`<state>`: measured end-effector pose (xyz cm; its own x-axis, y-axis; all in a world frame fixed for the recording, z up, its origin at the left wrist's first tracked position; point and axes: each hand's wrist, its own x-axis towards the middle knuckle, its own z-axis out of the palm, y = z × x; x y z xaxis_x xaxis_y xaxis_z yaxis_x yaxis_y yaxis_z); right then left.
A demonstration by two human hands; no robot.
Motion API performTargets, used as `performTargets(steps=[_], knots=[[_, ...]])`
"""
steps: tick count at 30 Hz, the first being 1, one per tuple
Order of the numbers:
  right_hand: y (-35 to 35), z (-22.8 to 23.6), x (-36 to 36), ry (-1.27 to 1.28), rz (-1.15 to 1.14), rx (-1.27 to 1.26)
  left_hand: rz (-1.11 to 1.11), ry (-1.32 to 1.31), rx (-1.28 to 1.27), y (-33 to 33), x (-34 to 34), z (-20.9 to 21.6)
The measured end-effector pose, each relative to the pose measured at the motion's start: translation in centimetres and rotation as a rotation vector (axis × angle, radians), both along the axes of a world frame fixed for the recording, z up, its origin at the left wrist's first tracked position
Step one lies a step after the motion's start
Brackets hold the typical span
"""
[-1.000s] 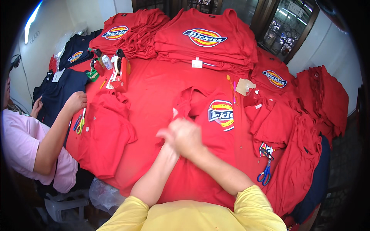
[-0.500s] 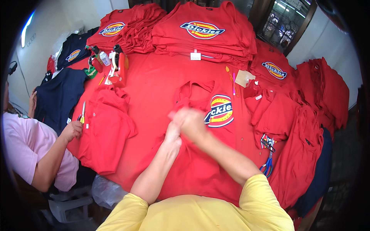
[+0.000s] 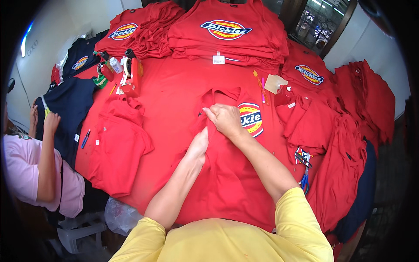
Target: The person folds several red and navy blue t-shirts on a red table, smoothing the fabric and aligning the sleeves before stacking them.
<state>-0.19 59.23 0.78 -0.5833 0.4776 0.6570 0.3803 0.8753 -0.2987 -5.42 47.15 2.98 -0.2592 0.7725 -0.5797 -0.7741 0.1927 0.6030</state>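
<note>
A red shirt with a round yellow, white and navy print lies in front of me, its neck opening away from me. My right hand is closed in a fist on the cloth just below the neckline. Close beside it, my left hand reaches under a fold of the same shirt. The fabric hides its fingers, so their grip does not show.
Stacks of red shirts line the far side. At left, a co-worker's hand holds yellow-handled scissors over a navy shirt. A red tape dispenser stands far left; blue-handled scissors lie right, beside crumpled red shirts.
My hands, joined in a blur before, are now a little apart: the right on the neckline cloth, the left under the fold. The co-worker's scissors moved from the red shirt to the navy one.
</note>
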Motion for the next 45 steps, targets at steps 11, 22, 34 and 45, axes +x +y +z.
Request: performTargets(steps=[11, 22, 34, 45], knots=[[1.4, 2.9, 1.3, 0.050, 0.071, -0.903, -0.166, 0.206, 0.311, -1.3, -6.2, 1.4], [3.1, 4.8, 3.8, 0.130, 0.569, -1.504, 0.102, 0.350, 0.164, -0.6, -5.3, 3.3], [-4.7, 3.9, -1.5, 0.061, 0.087, -0.103, 0.026, -0.143, 0.229, 1.3, -5.0, -2.3], [-0.2, 3.4, 0.1, 0.031, 0.061, 0.144, -0.083, 0.529, 0.071, -0.8, -6.4, -0.4]])
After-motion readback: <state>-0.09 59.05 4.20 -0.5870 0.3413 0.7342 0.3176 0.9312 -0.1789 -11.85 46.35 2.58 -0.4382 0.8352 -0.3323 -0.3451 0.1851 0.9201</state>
